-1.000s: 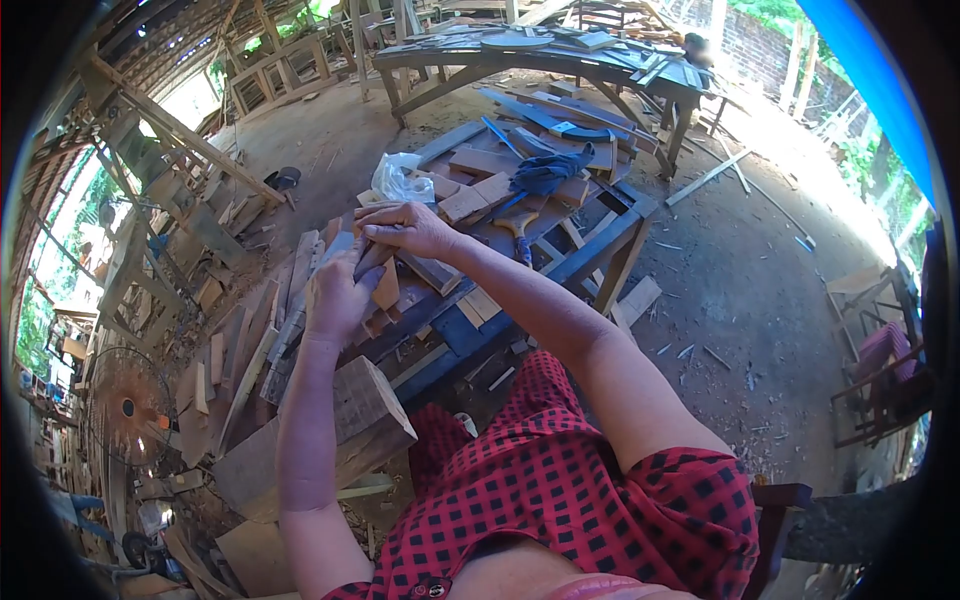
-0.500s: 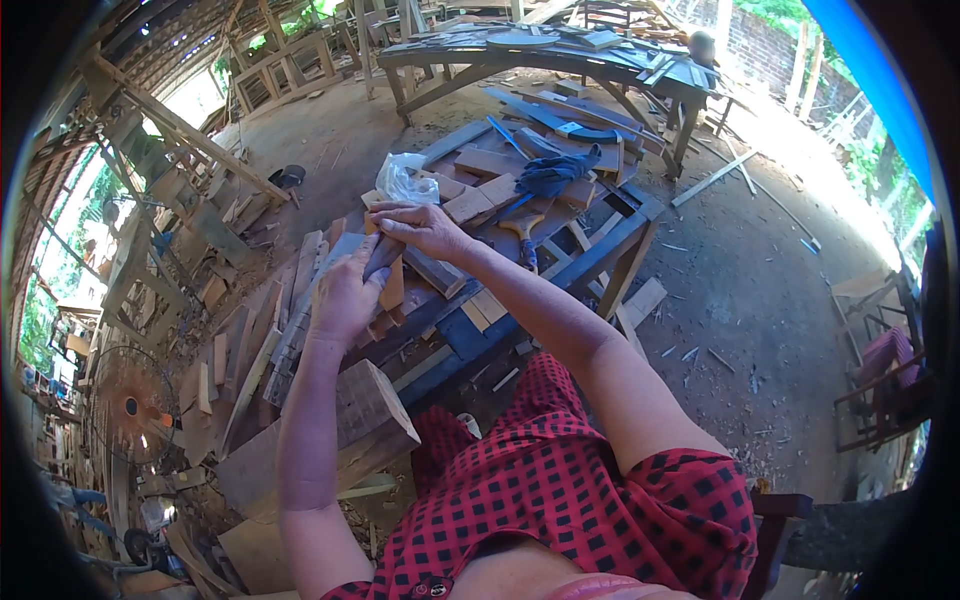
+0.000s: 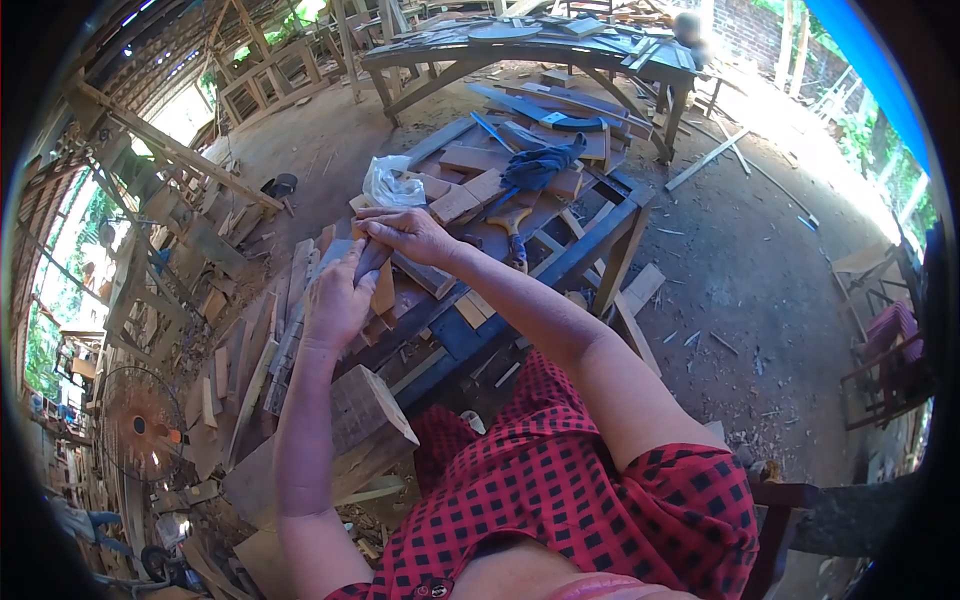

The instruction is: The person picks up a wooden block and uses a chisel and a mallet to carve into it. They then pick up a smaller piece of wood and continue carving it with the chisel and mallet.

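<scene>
My left hand (image 3: 338,300) is closed around a dark piece of wood (image 3: 373,259), which it holds at an angle over the near left of the workbench. My right hand (image 3: 412,236) lies across the upper end of that same piece, fingers bent over it. Whether anything else sits under those fingers is hidden. Just beyond the hands is a crumpled clear plastic bag (image 3: 391,184). A brush with a wooden handle (image 3: 511,218) lies to the right on the bench, near a dark blue glove or cloth (image 3: 545,165).
Wood blocks (image 3: 470,195) are heaped over the low workbench (image 3: 560,280). A thick timber beam (image 3: 370,410) lies close by my left forearm. A fan (image 3: 140,425) stands at the left. Farther back is a long table (image 3: 440,52) loaded with boards.
Both hands, still on the piece of wood, sit slightly left and lower in the view. The whole scene has shifted a little with the head.
</scene>
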Demonstrator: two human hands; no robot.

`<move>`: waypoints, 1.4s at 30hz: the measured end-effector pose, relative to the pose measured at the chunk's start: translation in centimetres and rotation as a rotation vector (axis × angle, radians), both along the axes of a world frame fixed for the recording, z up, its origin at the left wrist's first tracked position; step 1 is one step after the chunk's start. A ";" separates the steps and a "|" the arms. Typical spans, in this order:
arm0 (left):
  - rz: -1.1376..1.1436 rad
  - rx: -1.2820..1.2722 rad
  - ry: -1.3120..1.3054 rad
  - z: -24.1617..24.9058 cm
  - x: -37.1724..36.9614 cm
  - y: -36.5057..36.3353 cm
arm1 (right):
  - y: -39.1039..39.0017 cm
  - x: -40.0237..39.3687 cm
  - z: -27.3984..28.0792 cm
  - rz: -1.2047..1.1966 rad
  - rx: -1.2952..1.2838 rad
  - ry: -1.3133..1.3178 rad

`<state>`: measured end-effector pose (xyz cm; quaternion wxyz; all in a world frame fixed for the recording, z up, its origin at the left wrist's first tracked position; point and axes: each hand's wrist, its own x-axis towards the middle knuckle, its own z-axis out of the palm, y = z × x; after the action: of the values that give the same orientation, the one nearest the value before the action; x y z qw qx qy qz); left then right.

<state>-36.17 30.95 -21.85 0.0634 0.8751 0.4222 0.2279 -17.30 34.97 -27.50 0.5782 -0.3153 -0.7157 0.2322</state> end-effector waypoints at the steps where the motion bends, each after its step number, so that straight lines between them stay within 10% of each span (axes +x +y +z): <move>1: 0.002 0.000 0.002 0.0 0.0 0.0 | 0.0 0.0 0.0 0.000 -0.001 -0.007; 42: 0.048 -0.089 -0.061 -0.7 -0.4 0.6 | -0.4 -1.5 0.2 0.088 0.036 0.032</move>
<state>-36.53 31.51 -22.50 0.1095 0.8537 0.4507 0.2368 -18.77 34.55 -27.28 0.5845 -0.2694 -0.7236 0.2494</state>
